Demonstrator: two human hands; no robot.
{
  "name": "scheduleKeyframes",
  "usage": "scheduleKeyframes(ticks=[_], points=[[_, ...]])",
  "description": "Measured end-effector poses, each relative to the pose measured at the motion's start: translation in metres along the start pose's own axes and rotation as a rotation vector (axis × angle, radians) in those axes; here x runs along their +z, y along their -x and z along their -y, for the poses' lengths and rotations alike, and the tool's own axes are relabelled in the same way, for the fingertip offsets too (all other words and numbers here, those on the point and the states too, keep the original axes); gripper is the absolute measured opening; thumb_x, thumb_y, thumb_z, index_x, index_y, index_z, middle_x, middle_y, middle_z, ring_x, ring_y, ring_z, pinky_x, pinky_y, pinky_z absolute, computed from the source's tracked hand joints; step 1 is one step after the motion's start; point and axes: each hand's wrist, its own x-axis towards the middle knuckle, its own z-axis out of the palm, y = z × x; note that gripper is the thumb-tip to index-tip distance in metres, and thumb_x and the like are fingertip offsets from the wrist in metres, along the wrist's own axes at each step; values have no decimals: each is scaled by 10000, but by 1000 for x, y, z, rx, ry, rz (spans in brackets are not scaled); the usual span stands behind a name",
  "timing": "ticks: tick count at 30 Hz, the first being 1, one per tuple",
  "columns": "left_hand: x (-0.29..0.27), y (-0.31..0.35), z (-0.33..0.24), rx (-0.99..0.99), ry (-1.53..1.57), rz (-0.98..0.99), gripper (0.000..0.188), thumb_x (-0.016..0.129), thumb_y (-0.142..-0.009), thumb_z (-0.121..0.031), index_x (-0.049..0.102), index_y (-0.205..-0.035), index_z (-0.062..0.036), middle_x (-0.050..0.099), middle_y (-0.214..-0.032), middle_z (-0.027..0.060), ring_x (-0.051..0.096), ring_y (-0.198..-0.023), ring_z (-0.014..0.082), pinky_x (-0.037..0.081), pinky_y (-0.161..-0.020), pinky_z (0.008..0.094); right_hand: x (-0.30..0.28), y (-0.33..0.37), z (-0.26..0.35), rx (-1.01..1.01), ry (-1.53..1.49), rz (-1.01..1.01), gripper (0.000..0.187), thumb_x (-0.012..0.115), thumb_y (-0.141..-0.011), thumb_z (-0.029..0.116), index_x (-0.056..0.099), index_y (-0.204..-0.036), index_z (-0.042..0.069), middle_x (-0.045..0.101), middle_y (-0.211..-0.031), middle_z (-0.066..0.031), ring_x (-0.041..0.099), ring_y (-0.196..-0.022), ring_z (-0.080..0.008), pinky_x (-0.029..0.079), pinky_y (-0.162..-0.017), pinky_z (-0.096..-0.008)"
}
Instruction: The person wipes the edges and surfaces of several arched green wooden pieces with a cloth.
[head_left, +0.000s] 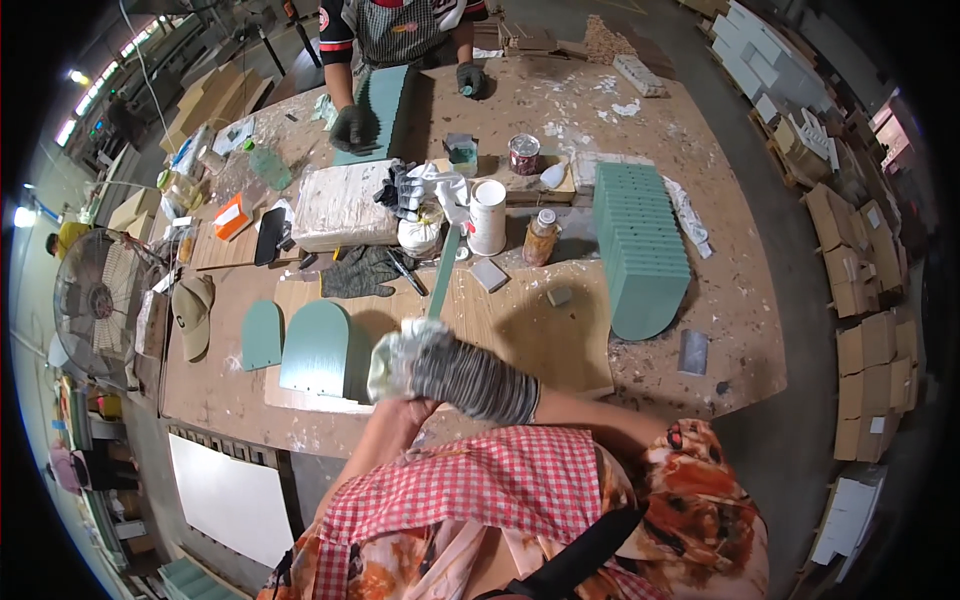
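Observation:
In front of my chest, a pale, crumpled cloth [393, 352] is bunched in my right hand [460, 378], which wears a grey striped knit glove. The cloth is pressed around the near end of a thin green panel [444, 275], seen edge-on and pointing away from me. Bare and mostly covered by the glove, my left hand [414, 409] is closed at the panel's near end; its fingers are largely hidden. To the left, a rounded green panel [315, 345] and a smaller green piece [262, 335] rest by the wooden board [520, 365].
A row of green panels [645, 250] stands at right. Across the table, a co-worker's gloved hand [350, 130] touches another green row [383, 100]. Between are a white bottle [487, 218], an amber bottle [541, 238], a paint can [524, 154], a grey glove [358, 272] and a sanding block [489, 275].

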Motion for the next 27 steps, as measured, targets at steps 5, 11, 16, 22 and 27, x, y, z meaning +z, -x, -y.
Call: scheduleKeyframes(ticks=[5,11,16,22,27], points=[[24,16,2,45,-198,-241,275,387,-962,-254,541,-913,-30,605,-737,111,612,-543,164,544,-442,305,-20,-18,7,29,265,89,412,405,-921,182,426,-1333,172,422,-1378,-66,393,-1283,-224,308,-1081,-398],[12,12,-5,-292,-71,267,330,416,-973,-312,501,-770,-68,469,-562,37,319,-340,65,232,-287,183,-48,-32,-42,143,-28,-311,345,519,-870,188,501,-1210,135,477,-1296,-109,468,-1189,-273,288,-1065,-450],[8,15,0,-301,-131,239,295,428,-971,-310,491,-791,-84,465,-559,39,325,-341,65,232,-276,186,-47,-6,-50,561,-504,-534,362,445,-932,132,441,-1274,13,513,-1217,-144,491,-1130,-230,359,-991,-332],[6,21,1,-275,-204,216,237,449,-961,-312,499,-883,-93,462,-553,33,341,-343,65,243,-277,186,-28,26,-80,638,-337,-510,339,448,-953,149,460,-1254,-7,519,-1214,-117,478,-1129,-191,348,-995,-296],[32,45,2,-107,-548,20,297,519,-919,-333,515,-1057,-70,489,-577,3,389,-342,84,302,-293,181,-1,43,-68,962,-911,-432,313,410,-968,169,488,-1214,-8,560,-1149,-90,520,-1066,-178,409,-953,-302]])
